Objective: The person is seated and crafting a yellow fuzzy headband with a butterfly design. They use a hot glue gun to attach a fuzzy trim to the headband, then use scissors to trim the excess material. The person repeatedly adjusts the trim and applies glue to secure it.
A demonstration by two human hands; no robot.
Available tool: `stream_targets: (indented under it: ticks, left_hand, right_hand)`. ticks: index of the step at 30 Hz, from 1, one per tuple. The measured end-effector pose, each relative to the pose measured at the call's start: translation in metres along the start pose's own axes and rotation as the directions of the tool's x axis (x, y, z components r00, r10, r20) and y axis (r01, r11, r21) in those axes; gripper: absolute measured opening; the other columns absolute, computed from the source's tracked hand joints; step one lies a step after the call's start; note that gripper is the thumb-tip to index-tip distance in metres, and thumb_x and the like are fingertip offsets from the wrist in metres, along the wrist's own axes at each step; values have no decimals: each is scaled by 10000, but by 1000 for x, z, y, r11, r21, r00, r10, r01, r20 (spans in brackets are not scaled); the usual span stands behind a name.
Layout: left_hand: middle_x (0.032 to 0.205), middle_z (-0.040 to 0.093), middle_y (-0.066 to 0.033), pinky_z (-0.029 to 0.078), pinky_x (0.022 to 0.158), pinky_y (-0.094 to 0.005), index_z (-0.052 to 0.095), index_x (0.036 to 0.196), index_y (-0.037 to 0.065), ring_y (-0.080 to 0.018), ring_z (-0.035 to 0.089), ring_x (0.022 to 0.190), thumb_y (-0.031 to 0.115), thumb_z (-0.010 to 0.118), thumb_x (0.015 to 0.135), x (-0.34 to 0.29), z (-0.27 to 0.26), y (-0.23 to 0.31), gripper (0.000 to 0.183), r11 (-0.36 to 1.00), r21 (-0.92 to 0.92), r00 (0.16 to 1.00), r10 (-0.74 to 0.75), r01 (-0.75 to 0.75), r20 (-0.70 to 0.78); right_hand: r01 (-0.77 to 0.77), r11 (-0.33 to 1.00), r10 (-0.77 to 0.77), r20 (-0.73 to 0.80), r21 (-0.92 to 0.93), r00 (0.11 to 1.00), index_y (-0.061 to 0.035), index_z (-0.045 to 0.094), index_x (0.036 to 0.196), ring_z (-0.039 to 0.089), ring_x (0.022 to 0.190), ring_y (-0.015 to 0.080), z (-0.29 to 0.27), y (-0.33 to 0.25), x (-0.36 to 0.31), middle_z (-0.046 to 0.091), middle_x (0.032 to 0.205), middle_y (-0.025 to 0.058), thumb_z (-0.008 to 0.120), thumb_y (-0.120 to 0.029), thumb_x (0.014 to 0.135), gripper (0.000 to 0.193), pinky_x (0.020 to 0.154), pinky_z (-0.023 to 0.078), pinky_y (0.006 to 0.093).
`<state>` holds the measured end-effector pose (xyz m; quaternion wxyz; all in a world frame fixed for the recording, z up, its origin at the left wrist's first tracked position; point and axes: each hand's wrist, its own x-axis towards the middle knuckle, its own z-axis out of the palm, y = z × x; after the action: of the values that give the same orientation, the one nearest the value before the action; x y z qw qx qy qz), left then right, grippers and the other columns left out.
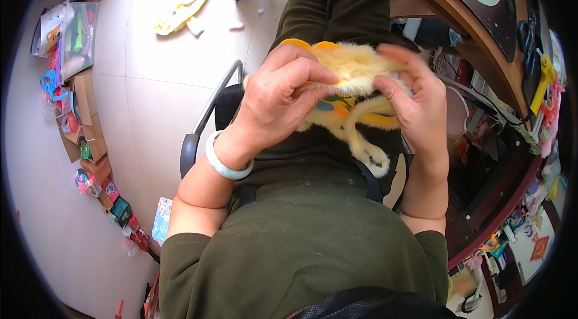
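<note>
A piece of pale yellow plush fabric [355, 63] with orange parts lies over my lap, held up between both hands. My left hand [280, 93] pinches its edge between thumb and fingers; a pale bangle [224, 159] circles that wrist. On the other side, my right hand [415, 93] grips the same edge, thumb in front, with its fingertips smeared by motion. Below the held edge hangs a narrow looped plush strip [367, 150]. Green, blue and orange patches show on the fabric under my hands. Whether a needle or other small tool is held cannot be made out.
A wooden table edge [457, 12] curves along the right, with dark scissors [525, 39] and a yellow-handled tool [543, 81] on it. Yellow fabric scraps [185, 9] lie on the floor at upper left. Boxes and bags [78, 36] line the left wall. A chair armrest [192, 147] stands beside me.
</note>
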<state>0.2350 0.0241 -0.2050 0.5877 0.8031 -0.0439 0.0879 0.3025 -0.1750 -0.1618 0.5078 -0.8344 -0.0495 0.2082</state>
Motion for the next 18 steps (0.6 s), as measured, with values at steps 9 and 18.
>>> stream_targets:
  ticks: [9,18]
  left_hand:
    - [1004,607,-128,475,819,-324,650,863,22,-246,573,954,80,785,736,16,-8,4,194,997,71,999,-4,0,53]
    - [1078,629,-133,435,947,-361,678,779,31,-303,551,1100,146,814,723,21,-9,-7,186,993,119,993,-18,3,120]
  right_hand:
    - [188,975,-172,139,-119,975,32,674,883,633,647,159,-10,10,3,671,742,111,689,-38,818,96,613,482,263]
    - [70,996,-57,219,-50,974,29,676,910,626,653,146,-15,7,3,669,745,111,682,-29,825,103,620,484,260]
